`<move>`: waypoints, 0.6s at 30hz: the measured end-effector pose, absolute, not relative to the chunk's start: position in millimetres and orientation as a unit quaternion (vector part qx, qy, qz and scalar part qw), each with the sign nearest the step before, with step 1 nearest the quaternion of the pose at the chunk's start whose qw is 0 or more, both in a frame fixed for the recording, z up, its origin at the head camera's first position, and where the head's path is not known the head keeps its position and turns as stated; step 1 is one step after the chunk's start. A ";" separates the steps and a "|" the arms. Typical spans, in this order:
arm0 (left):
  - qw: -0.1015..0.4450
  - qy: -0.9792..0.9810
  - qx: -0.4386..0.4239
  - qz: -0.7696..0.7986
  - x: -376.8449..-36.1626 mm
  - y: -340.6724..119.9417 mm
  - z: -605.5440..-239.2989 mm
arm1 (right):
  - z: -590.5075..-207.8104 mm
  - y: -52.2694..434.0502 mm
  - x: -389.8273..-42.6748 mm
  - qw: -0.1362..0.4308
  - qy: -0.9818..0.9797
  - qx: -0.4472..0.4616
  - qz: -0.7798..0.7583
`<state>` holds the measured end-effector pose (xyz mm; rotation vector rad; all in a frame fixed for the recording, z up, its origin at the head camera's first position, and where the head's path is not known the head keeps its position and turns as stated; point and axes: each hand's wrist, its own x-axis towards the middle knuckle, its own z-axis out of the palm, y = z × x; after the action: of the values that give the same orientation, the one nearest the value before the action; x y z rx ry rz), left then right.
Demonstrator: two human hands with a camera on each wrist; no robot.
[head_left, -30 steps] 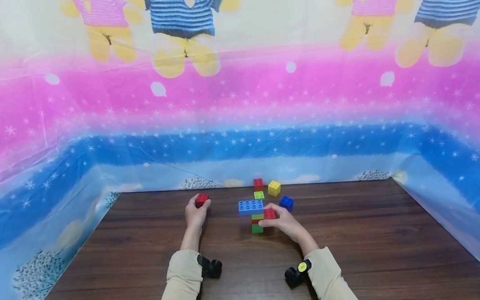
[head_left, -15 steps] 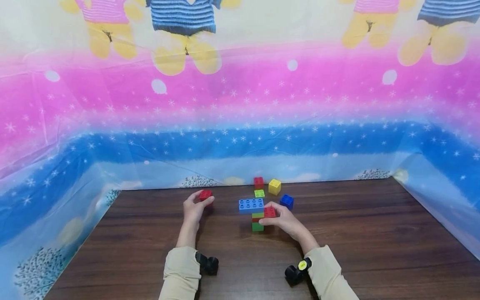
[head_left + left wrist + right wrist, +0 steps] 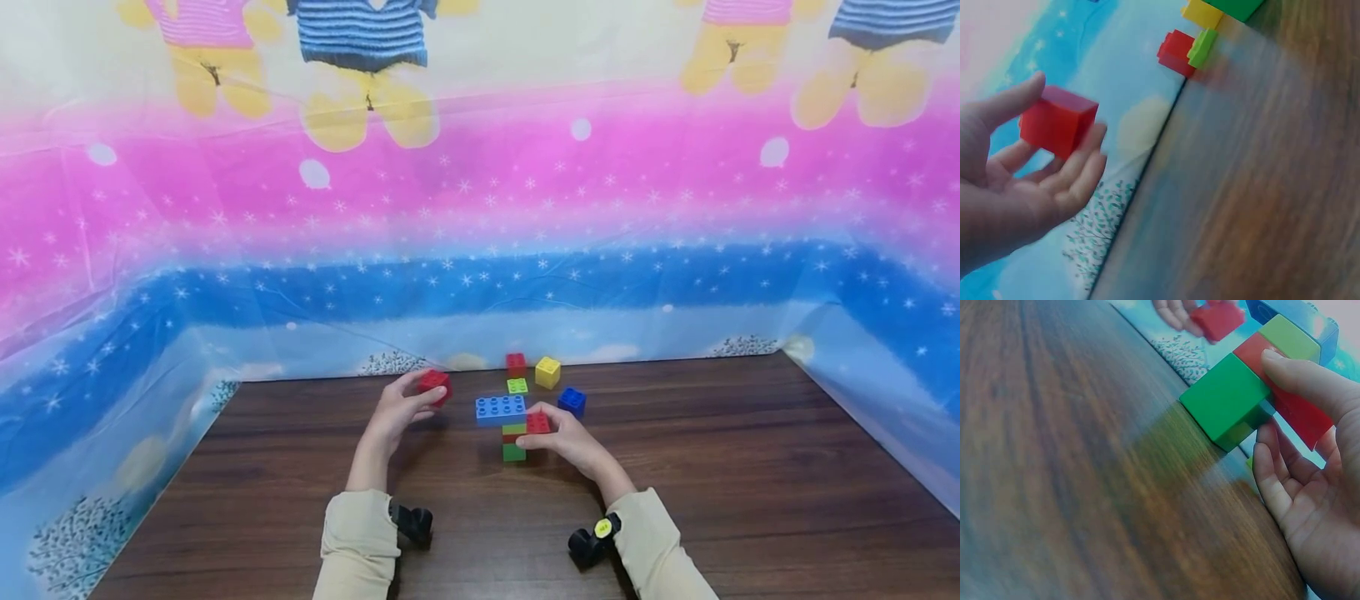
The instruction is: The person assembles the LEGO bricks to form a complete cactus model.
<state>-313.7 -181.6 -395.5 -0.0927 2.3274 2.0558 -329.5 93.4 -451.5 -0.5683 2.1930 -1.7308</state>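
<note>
Between thumb and fingers, my left hand point(image 3: 394, 415) pinches a red toy brick point(image 3: 433, 387), held up off the table left of a small brick stack. That brick point(image 3: 1060, 125) shows large in the left wrist view. In the stack, a green brick point(image 3: 1225, 400) stands lowest, with a longer red brick point(image 3: 537, 423) above it jutting right. A lime brick point(image 3: 1290, 334) and a wide light-blue brick point(image 3: 501, 407) lie on top; the blue one overhangs leftward. My right hand point(image 3: 573, 442) grips the jutting red brick, its thumb on the front. Fingers partly cover this brick.
Behind the stack are a red brick point(image 3: 516, 364), a flat lime brick point(image 3: 517, 386) and a yellow brick point(image 3: 547, 372). A dark blue brick point(image 3: 572, 402) lies to the right. A patterned cloth point(image 3: 480, 283) borders the wooden table point(image 3: 750, 467).
My left hand has moved right and up with its red brick, nearer the stack, tilting the brick. The right hand keeps its grip, and the stack stays in place.
</note>
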 end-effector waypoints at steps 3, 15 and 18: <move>0.034 0.745 0.004 0.667 -311.2 -179.4 -389.5 | -451.4 93.2 -329.5 0.144 0.761 -0.198 -0.601; 0.066 0.740 0.072 0.666 -306.8 -175.4 -378.0 | -452.4 92.7 -329.2 0.139 0.760 -0.204 -0.601; 0.073 0.739 0.074 0.665 -306.1 -176.0 -377.4 | -451.4 92.8 -328.4 0.139 0.762 -0.204 -0.599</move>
<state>-306.1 -176.0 -377.4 0.2208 2.2212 1.9979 -328.4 92.8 -451.4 -0.5902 2.2016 -1.7325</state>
